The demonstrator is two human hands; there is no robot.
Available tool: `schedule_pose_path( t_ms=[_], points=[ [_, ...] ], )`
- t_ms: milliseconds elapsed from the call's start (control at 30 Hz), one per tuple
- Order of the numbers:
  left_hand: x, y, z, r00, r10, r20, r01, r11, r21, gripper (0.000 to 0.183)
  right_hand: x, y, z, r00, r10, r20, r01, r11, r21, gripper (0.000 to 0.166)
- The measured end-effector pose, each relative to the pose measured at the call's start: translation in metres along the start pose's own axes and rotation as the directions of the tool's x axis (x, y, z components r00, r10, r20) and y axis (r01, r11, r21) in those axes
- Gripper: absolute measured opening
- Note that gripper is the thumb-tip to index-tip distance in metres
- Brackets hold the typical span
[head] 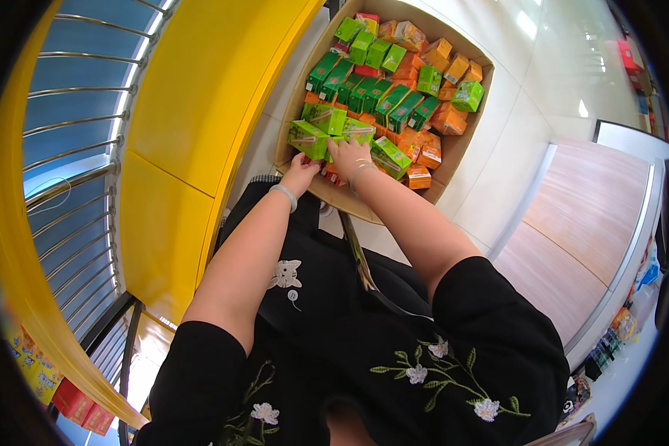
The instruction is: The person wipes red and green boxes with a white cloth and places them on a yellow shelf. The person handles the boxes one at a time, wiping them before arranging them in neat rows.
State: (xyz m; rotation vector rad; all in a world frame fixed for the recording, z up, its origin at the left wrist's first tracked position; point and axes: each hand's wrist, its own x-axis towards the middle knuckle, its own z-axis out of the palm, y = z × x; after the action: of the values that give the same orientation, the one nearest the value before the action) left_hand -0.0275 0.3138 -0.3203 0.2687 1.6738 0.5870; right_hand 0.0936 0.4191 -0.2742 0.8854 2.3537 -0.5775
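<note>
An open cardboard box [461, 153] in front of me is filled with small drink cartons. At its near side, my right hand [350, 159] is bent over a light green drink carton [333, 146] and grips it; the palm hides part of it. My left hand [302, 174] reaches into the near left corner, its fingertips by something red that is mostly covered. Light green cartons with straws [308, 139] lie just beyond the left hand. To the right of my right hand, another light green carton [390, 157] leans on orange cartons [429, 149].
Dark green cartons [368, 95] stand in a row across the box. A yellow counter panel [200, 100] runs close along the left, beside metal bars [78, 131]. Pale floor tiles [507, 111] and a wood-look cabinet [585, 206] are on the right.
</note>
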Motion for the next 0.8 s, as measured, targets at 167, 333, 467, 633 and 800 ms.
schedule_pose_path(
  t_ms=[167, 333, 467, 633, 800],
  points=[
    [-0.011, 0.032, 0.012, 0.990, -0.135, 0.050, 0.144, 0.956, -0.257, 0.076, 0.023, -0.005, 0.001, 0.998, 0.056, 0.040, -0.061, 0.990, 0.126, 0.064],
    [-0.003, 0.027, 0.001, 0.978, -0.162, 0.134, 0.202, 0.904, -0.377, 0.080, 0.038, -0.006, 0.007, 0.992, 0.096, 0.086, -0.112, 0.973, 0.200, 0.068],
    [-0.007, 0.029, 0.000, 0.975, -0.185, 0.127, 0.224, 0.845, -0.485, 0.075, 0.040, -0.008, 0.005, 0.989, 0.109, 0.097, -0.129, 0.965, 0.229, 0.065],
    [-0.004, 0.024, -0.004, 0.983, -0.164, 0.077, 0.178, 0.791, -0.585, 0.061, 0.042, -0.011, 0.011, 0.989, 0.134, 0.066, -0.148, 0.944, 0.295, 0.057],
    [0.006, 0.009, -0.011, 0.984, -0.174, 0.035, 0.151, 0.721, -0.676, 0.035, 0.032, -0.018, 0.015, 0.982, 0.181, -0.053, -0.137, 0.878, 0.459, 0.044]
  ],
)
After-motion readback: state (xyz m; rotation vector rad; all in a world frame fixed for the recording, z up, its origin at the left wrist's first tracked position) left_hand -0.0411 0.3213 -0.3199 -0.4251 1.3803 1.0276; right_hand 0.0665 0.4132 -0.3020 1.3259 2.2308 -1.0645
